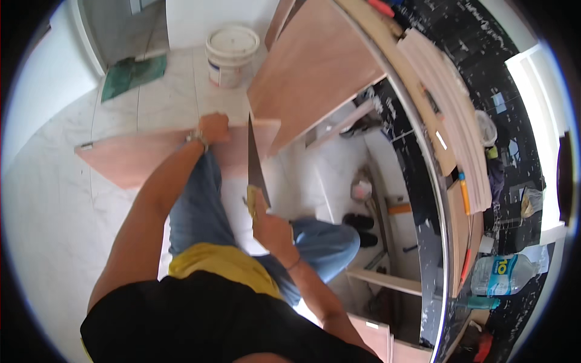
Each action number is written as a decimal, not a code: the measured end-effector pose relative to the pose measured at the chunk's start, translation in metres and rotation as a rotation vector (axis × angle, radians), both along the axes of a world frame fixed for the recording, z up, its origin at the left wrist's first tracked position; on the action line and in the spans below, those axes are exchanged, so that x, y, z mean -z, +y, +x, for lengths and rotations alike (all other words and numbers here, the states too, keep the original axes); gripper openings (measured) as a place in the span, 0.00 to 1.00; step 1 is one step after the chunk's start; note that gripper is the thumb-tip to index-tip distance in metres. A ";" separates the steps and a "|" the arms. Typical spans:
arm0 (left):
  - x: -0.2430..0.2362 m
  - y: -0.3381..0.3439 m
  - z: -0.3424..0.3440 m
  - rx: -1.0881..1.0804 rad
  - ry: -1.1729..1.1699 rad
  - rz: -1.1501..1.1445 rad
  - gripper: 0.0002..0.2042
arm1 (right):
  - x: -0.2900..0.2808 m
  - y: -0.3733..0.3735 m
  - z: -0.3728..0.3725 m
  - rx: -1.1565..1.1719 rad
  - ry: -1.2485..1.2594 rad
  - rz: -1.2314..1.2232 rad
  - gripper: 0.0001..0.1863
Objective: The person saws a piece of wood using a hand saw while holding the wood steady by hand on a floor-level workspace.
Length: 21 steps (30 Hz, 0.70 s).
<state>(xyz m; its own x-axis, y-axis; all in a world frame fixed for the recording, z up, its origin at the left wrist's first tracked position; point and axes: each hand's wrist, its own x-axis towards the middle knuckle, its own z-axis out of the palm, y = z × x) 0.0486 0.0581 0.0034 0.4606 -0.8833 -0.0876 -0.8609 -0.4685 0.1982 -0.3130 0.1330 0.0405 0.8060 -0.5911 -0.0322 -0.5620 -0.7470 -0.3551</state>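
A reddish plywood board [130, 154] lies crosswise in front of me, with my blue-jeaned knee under or against it. My left hand [213, 128], a watch on its wrist, is closed over the board's far edge; its fingertips are hidden. My right hand [272, 233] is wrapped round the yellowish handle of a handsaw [256, 166]. The saw's long blade points away from me and crosses the board to the right of my left hand, close to the board's right end. Whether its teeth are inside a cut is too blurred to tell.
A lidded white bucket [232, 48] and a green sheet [134, 75] are on the tiled floor ahead. A large plywood panel [315, 66] leans at the right. Along the black counter [472, 48] lie wood strips [445, 109], an orange-handled tool [464, 193] and a plastic bottle [502, 275].
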 end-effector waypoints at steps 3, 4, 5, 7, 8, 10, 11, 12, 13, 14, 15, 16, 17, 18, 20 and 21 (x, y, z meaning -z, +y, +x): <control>0.009 -0.011 -0.013 0.040 0.021 0.064 0.19 | 0.009 -0.005 -0.014 0.014 0.004 0.014 0.45; 0.013 -0.010 -0.008 0.035 0.014 0.047 0.20 | 0.008 -0.001 -0.015 0.009 0.010 -0.003 0.46; 0.018 -0.008 -0.009 0.038 0.006 0.025 0.21 | 0.003 0.004 -0.018 0.009 0.036 0.004 0.46; -0.004 -0.010 -0.027 0.072 0.057 0.086 0.23 | -0.003 0.003 -0.022 0.035 0.064 0.016 0.46; -0.009 -0.005 -0.026 0.075 0.061 0.102 0.23 | -0.003 0.004 -0.022 0.036 0.064 0.015 0.46; -0.013 -0.001 -0.024 0.068 0.052 0.100 0.23 | -0.002 0.011 -0.021 0.043 0.072 0.027 0.46; -0.009 -0.001 -0.019 0.068 0.059 0.108 0.23 | -0.003 0.013 -0.019 0.045 0.036 0.018 0.47; -0.004 0.001 -0.013 0.062 0.054 0.085 0.23 | -0.004 0.017 -0.019 0.048 0.001 0.009 0.47; -0.003 -0.001 -0.009 0.056 0.046 0.059 0.24 | -0.007 0.019 -0.017 0.069 -0.037 0.025 0.45; -0.001 -0.004 -0.007 0.056 0.054 0.065 0.24 | -0.004 0.020 -0.020 0.070 -0.029 0.031 0.45; 0.002 -0.007 -0.006 0.100 0.071 0.099 0.24 | 0.000 0.021 -0.023 0.118 -0.144 0.115 0.43; -0.001 -0.012 -0.003 0.144 0.084 0.129 0.25 | 0.003 0.020 -0.024 0.167 -0.263 0.195 0.41; -0.003 -0.017 -0.003 0.141 0.089 0.135 0.25 | 0.007 0.019 -0.026 0.165 -0.258 0.202 0.41; -0.006 -0.023 -0.003 0.194 0.090 0.241 0.25 | 0.011 0.019 -0.030 0.331 -0.456 0.553 0.32; -0.005 -0.029 0.000 0.233 0.088 0.347 0.25 | 0.014 0.016 -0.027 0.487 -0.650 0.912 0.24; -0.003 -0.030 0.001 0.284 0.085 0.312 0.26 | 0.015 0.015 -0.026 0.645 -0.819 1.131 0.18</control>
<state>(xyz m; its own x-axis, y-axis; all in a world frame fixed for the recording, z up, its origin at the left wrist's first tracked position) 0.0497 0.0284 0.0061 0.1821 -0.8991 -0.3981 -0.9511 -0.2637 0.1606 -0.3394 0.1480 0.0259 0.4504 -0.8078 -0.3803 -0.0472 0.4038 -0.9136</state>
